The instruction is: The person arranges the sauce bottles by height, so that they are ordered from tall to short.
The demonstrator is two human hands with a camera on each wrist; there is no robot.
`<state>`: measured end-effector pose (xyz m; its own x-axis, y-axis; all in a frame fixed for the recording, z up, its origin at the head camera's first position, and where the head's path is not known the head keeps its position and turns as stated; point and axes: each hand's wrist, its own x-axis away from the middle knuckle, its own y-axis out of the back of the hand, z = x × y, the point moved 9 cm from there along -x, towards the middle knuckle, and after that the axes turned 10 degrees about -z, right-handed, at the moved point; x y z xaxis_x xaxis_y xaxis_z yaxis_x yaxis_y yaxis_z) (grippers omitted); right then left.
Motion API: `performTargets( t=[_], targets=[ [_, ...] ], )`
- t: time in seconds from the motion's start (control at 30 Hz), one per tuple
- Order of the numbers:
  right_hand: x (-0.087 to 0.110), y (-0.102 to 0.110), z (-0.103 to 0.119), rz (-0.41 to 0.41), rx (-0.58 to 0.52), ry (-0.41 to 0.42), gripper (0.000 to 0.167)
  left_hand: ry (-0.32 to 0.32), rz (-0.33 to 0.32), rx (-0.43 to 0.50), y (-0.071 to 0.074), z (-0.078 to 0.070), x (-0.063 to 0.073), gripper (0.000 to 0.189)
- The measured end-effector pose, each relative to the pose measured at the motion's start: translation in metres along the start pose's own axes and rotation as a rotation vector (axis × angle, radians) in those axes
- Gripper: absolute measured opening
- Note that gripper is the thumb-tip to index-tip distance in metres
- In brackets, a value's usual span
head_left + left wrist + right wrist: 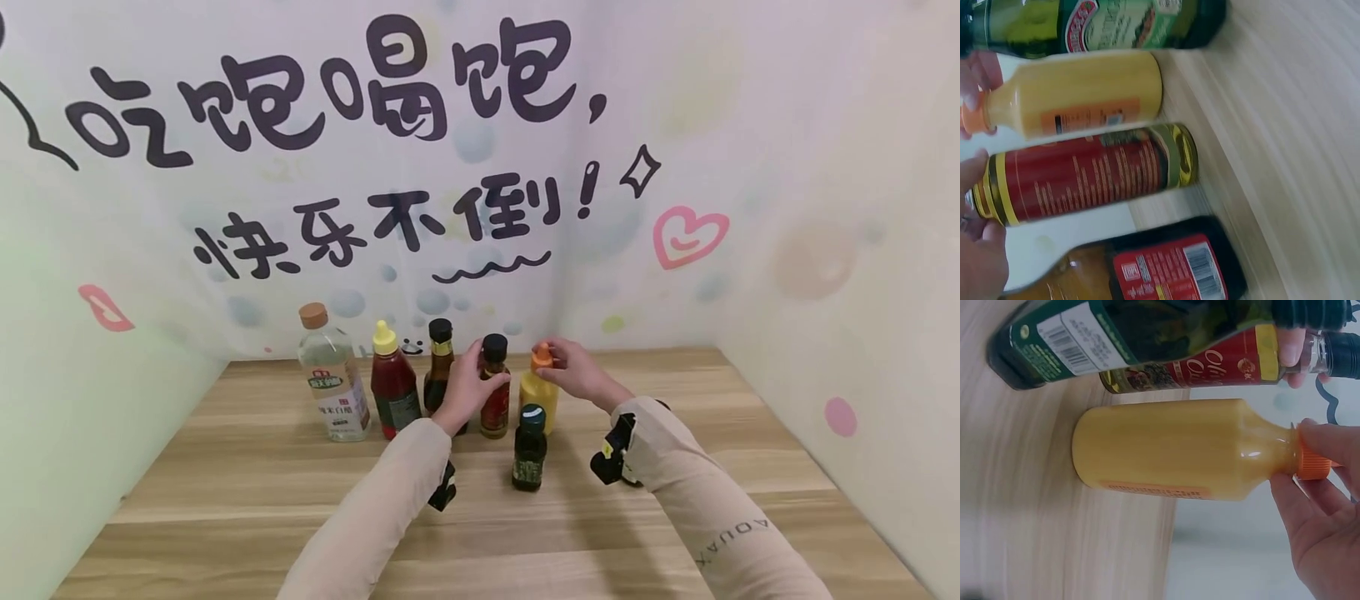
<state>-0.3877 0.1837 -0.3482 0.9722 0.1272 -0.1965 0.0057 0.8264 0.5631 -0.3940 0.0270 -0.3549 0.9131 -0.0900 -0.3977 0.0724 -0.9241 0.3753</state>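
My left hand grips the neck of an olive oil bottle with a red label and black cap. My right hand pinches the orange cap of a yellow squeeze bottle; in the head view this squeeze bottle stands just right of the olive oil. In front of the two stands a small dark green bottle with a dark cap, touched by neither hand. Left of my left hand is a dark brown sauce bottle, partly hidden behind that hand.
A clear white vinegar bottle with an orange-brown cap stands at the left of the row. Beside it is a dark red squeeze bottle with a yellow nozzle. A printed wall sheet rises behind the wooden table.
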Motion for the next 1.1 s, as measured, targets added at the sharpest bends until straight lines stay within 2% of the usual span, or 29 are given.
performTargets(
  t=[0.13,0.33,0.67,0.87,1.1],
  targets=[
    [0.001,0.0,0.0,-0.005,0.017,-0.004,0.038,0.026,0.006,-0.025,0.0,-0.001,0.001,0.057],
    [0.003,0.001,0.002,-0.004,0.028,0.012,0.04,0.046,0.054,-0.046,-0.001,0.001,0.001,0.066],
    [0.004,0.014,0.005,0.031,-0.011,-0.027,0.051,0.063,0.14,-0.011,0.005,0.001,0.003,0.074],
    [0.009,0.032,0.01,0.013,0.026,-0.009,0.051,0.005,0.107,0.03,0.016,-0.003,0.014,0.07],
    [0.02,0.052,0.017,0.009,0.056,0.002,0.051,-0.037,0.053,0.061,0.033,0.0,0.027,0.055]
  ],
)
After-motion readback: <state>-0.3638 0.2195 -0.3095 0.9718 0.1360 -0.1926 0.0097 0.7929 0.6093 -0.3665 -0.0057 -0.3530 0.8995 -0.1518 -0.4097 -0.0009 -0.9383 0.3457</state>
